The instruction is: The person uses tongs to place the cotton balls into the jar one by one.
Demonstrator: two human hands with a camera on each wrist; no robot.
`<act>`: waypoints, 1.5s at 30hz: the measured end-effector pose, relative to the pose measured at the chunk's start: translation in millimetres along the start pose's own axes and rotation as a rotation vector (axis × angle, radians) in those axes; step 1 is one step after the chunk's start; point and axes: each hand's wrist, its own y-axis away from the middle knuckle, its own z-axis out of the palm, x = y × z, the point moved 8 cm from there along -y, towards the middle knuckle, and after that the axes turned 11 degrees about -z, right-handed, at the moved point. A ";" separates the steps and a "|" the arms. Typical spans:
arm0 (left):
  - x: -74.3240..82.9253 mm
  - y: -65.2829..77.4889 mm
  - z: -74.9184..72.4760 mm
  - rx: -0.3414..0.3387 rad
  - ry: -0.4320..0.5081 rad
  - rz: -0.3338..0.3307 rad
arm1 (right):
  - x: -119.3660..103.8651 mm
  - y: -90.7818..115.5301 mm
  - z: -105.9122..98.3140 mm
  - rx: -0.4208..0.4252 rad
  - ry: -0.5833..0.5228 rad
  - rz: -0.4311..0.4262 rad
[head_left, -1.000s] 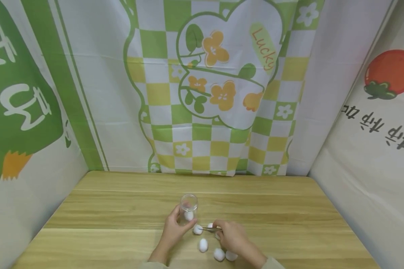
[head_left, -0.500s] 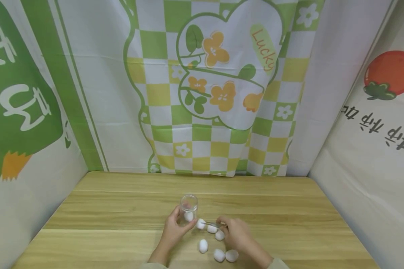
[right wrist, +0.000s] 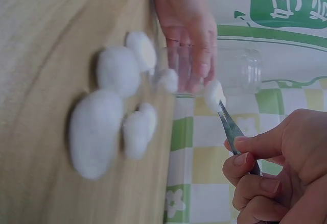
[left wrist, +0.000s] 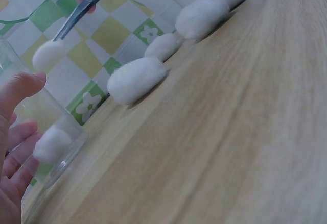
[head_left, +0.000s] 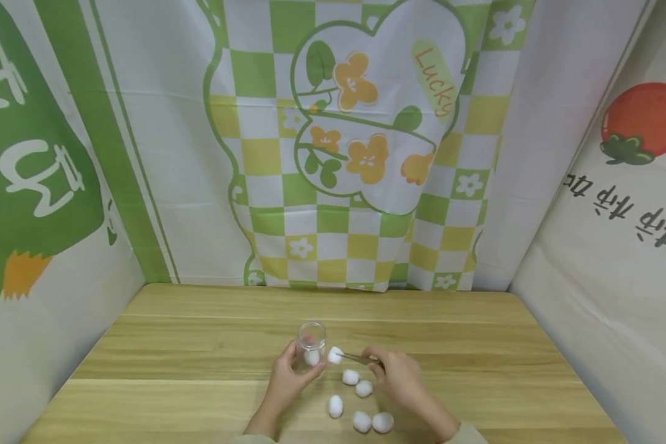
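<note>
Pinching tweezers [right wrist: 231, 125], right hand [head_left: 398, 374]; cotton ball [head_left: 335, 355] at tips, held off worktop [head_left: 200, 345], just right of upright glass jar [head_left: 312, 339], below rim [right wrist: 257, 71]. Jar's long axis vertical; left hand [head_left: 290, 376] curled round it, nearer than right.

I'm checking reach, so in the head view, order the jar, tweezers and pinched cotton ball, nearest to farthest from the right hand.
1. Tweezers, gripped in the right hand.
2. Pinched cotton ball, at their tips.
3. Jar, farther left, in the left hand.
</note>
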 end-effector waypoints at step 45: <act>-6.2 -2.0 2.1 0.006 0.023 -0.024 | -19.6 -24.1 -38.2 0.083 -0.016 0.002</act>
